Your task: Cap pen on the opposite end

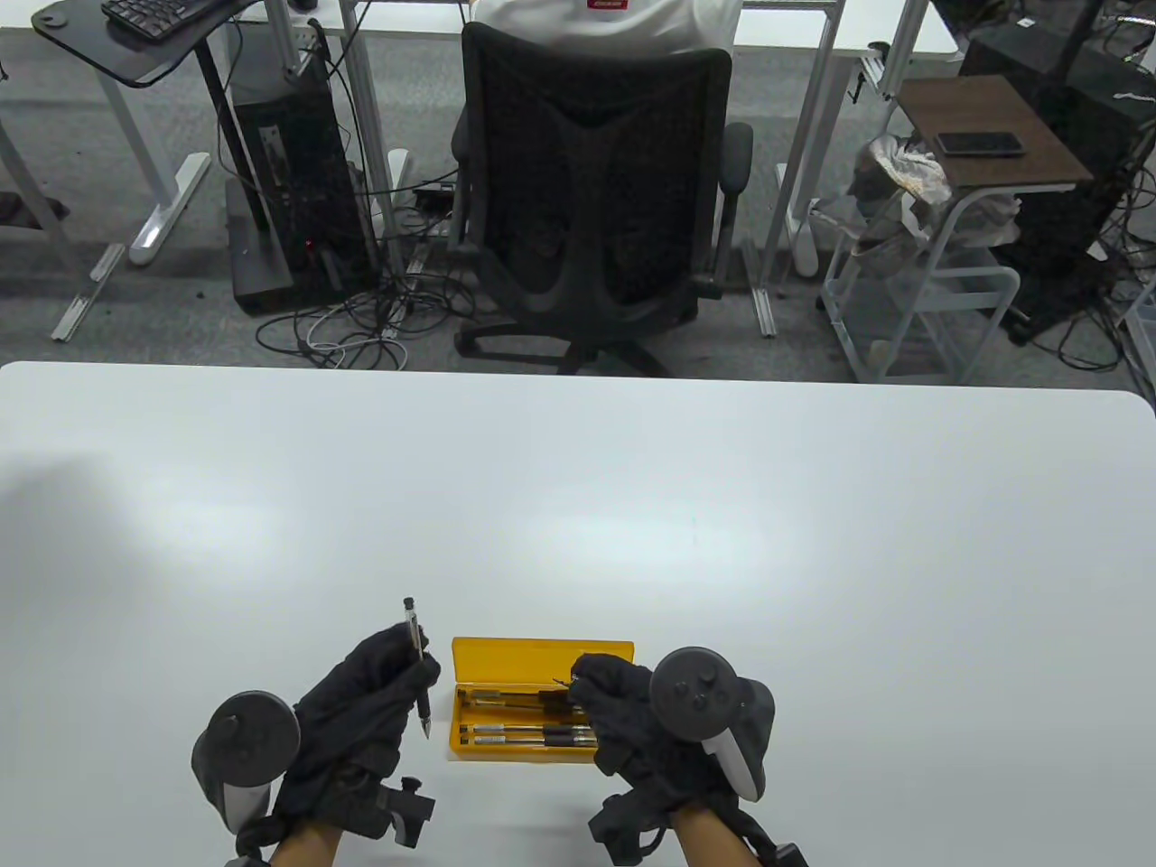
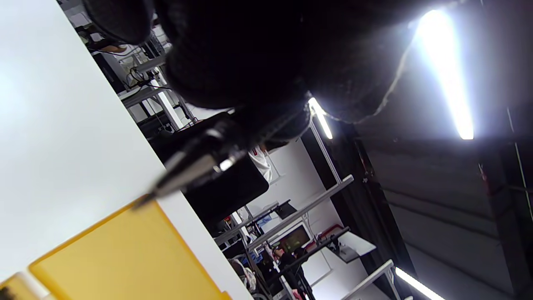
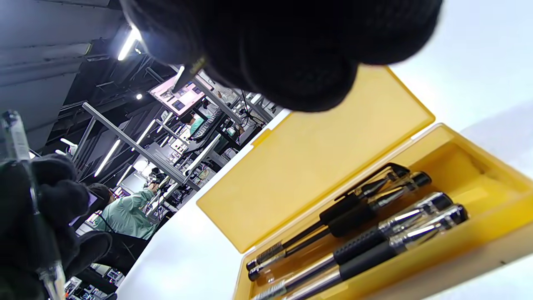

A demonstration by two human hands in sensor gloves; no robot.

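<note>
White bench (image 1: 632,506) carries an open yellow case (image 1: 540,652) holding four pens (image 3: 358,237). Left hand (image 1: 361,713), grip closed around a pen (image 1: 416,664), holds it near-upright, tip down, just left of the case. Right hand (image 1: 623,713) over the case's right end, fingers curled; contents, possibly the cap, cannot be told.

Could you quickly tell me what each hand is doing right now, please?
Left hand: grips a pen, tip pointing down.
Right hand: fingers curled above the open yellow case; whether it holds the cap cannot be told.
</note>
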